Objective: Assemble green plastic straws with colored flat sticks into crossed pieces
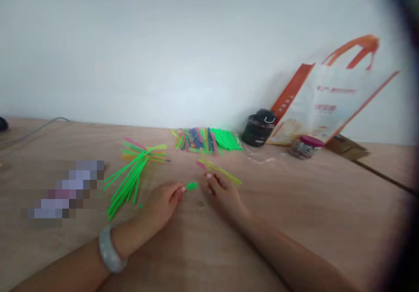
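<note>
While the left hand (175,194), with a broad, pale bangle (111,249) at its wrist, pinches a small bright green piece (191,186) between thumb and fingertips, the right hand (221,189) rests low over the pale wooden counter (310,222), its fingers curled; whether it grips anything cannot be told. Both hands and the green piece lie on the near side of a flat row of multicoloured and bright green strips (207,140), apart from it. Also nearer than the row, just by the right hand, are thin yellow strips (225,173) and a short pink strip (201,166).

Left of the row and nearer, a loose fan of thin bright green sticks (129,187) overlaps flat pink, green and orange strips (127,152). Farther left is a pixelated lilac oblong (67,190), too masked to identify.

Just right of the row stands a squat black container with a looped lid (258,130); farther right come a white-and-orange shopping bag (327,100), a clear round jar with a magenta lid (306,147) and a brown cardboard box (347,147).

Behind the row, the counter's back edge meets a pale wall (131,52). Far to its right, a dark seam (386,180) slants across the wood; between seam and right forearm the surface spreads wide, while the gap between the hands is narrow.
</note>
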A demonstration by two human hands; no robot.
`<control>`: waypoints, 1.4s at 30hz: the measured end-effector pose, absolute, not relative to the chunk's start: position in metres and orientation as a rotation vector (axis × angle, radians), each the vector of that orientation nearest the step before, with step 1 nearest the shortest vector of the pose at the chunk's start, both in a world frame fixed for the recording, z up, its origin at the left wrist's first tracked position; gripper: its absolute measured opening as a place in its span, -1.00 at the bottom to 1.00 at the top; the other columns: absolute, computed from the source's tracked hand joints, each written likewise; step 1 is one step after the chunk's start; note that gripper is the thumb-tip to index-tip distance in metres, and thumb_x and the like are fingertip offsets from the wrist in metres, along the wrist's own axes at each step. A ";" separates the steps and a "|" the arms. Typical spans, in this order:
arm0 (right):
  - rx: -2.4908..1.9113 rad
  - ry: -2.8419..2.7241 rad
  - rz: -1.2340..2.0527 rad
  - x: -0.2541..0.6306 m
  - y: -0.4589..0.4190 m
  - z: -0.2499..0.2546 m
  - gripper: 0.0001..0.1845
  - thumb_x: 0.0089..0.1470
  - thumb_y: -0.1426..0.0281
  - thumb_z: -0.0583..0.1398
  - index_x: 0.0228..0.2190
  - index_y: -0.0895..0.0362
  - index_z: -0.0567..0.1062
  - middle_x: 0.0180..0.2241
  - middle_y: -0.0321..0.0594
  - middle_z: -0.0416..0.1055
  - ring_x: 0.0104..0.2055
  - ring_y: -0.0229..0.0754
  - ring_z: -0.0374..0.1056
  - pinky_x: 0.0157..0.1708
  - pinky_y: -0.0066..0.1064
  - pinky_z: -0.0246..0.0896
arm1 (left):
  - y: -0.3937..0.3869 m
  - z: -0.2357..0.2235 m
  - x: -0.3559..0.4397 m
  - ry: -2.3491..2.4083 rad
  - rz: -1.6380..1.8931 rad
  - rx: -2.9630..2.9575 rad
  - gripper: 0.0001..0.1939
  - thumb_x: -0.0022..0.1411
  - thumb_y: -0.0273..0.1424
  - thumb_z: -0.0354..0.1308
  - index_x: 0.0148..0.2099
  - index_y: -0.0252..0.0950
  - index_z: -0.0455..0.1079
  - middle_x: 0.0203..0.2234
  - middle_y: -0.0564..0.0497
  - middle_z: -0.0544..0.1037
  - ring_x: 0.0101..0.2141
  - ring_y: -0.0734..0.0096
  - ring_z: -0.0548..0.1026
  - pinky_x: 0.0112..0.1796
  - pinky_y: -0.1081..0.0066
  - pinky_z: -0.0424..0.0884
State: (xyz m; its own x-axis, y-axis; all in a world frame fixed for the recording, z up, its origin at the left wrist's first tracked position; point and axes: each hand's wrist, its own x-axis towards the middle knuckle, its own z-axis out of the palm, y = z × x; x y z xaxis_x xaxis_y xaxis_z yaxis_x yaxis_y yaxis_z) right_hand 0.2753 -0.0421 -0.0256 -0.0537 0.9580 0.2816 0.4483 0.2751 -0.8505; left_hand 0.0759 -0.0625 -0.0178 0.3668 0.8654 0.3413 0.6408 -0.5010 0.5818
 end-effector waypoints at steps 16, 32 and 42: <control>-1.614 -2.340 -0.245 0.300 -0.025 -0.032 -0.71 0.16 0.43 0.00 -0.29 0.14 0.51 -0.29 -0.10 0.38 -0.22 -0.16 0.27 -0.22 -0.39 0.14 | -0.048 -0.046 0.070 1.211 0.799 2.578 -0.68 0.22 -0.57 -0.08 -0.02 -0.27 0.35 -0.17 -0.06 0.43 -0.13 0.35 0.36 -0.06 0.27 0.33; -1.354 -2.307 -0.293 0.294 -0.030 -0.039 -0.72 0.16 0.36 0.01 -0.37 0.13 0.51 -0.31 -0.13 0.38 -0.24 -0.18 0.27 -0.21 -0.37 0.17 | -0.035 0.010 0.037 2.019 0.657 2.761 -0.75 0.25 -0.47 -0.04 -0.04 -0.34 0.33 -0.10 -0.16 0.39 -0.09 0.17 0.36 -0.09 0.20 0.32; -1.323 -2.299 -0.241 0.290 -0.033 -0.038 -0.75 0.15 0.37 0.03 -0.37 0.13 0.50 -0.32 -0.15 0.39 -0.25 -0.18 0.28 -0.23 -0.37 0.19 | -0.011 0.009 -0.010 2.338 0.146 2.472 -0.70 0.30 -0.46 -0.21 -0.06 -0.36 0.29 -0.25 -0.17 0.46 -0.27 0.18 0.47 -0.32 0.31 0.35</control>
